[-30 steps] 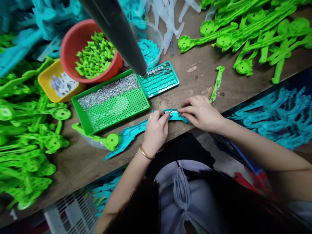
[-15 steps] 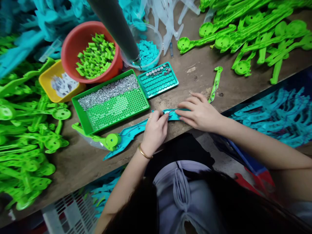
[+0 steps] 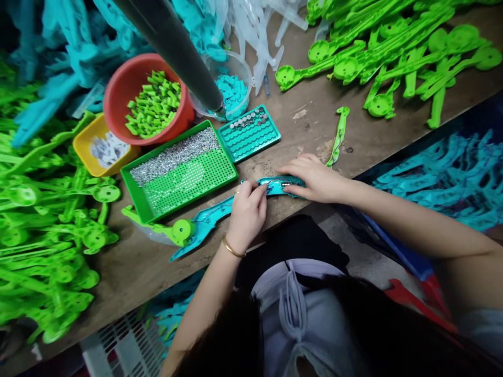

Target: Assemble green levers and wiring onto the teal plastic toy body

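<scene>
A long turquoise plastic half-shell (image 3: 214, 215) lies slantwise on the bench, open side up, with thin wires inside. My left hand (image 3: 248, 209) is closed in a pinch over its middle, at the wires; what sits between the fingertips is hidden. Around the shell's right end my right hand (image 3: 314, 180) rests with bent fingers, gripping it. Small silver button cells (image 3: 285, 184) show in the shell beside those fingertips. Under the shell's left end is a green plastic piece with a round head (image 3: 181, 231).
A green tray of small metal parts (image 3: 184, 178) and a turquoise tray with button cells (image 3: 251, 137) stand beyond my hands. Behind are a red bowl (image 3: 112, 104), a yellow tub (image 3: 80, 149) and a dark post (image 3: 173, 52). Green shells (image 3: 393, 68) pile up on both sides.
My right hand's fingers have drawn in at the shell's right end, and silver button cells now show there. My left hand stays pinched at the middle. The view has shifted slightly.
</scene>
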A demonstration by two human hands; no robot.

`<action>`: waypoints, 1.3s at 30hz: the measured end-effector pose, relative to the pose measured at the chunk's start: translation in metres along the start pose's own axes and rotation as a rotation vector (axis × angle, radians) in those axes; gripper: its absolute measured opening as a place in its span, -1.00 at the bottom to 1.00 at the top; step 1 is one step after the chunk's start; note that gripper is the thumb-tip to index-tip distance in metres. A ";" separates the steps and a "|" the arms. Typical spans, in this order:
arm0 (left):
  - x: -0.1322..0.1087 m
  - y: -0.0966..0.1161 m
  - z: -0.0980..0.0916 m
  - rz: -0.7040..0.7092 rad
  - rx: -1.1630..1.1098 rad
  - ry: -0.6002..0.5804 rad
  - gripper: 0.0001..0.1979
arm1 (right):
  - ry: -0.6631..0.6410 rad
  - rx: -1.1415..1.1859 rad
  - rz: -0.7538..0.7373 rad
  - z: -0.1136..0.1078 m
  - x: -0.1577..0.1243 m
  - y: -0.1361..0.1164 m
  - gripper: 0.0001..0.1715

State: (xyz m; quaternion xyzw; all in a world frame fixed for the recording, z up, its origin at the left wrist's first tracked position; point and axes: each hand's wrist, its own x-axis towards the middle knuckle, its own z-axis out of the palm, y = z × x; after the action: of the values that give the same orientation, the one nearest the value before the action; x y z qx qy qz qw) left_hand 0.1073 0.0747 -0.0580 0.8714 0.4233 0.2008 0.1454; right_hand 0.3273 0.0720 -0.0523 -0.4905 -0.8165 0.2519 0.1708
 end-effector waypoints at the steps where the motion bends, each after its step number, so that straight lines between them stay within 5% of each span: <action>1: 0.000 0.000 0.000 0.001 0.002 -0.002 -0.76 | 0.003 -0.003 -0.001 0.000 0.001 0.000 -0.53; 9: -0.001 0.002 0.000 -0.024 0.001 -0.011 -0.76 | 0.100 -0.217 -0.137 -0.001 -0.004 0.000 -0.66; 21: -0.002 0.003 0.001 -0.040 -0.017 0.000 -0.76 | 0.176 -0.127 -0.101 0.005 -0.014 0.004 -0.71; 28: -0.002 0.003 0.002 -0.050 -0.050 0.003 -0.77 | 0.126 -0.234 -0.177 0.000 -0.020 0.005 -0.67; 39: -0.002 0.003 0.001 -0.047 -0.047 -0.002 -0.77 | 0.055 -0.048 -0.043 -0.007 -0.011 0.018 -0.68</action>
State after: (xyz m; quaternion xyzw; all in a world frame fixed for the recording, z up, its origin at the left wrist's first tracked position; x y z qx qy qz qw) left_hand 0.1089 0.0708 -0.0581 0.8577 0.4388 0.2065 0.1709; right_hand 0.3489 0.0715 -0.0579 -0.4835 -0.8278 0.2149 0.1867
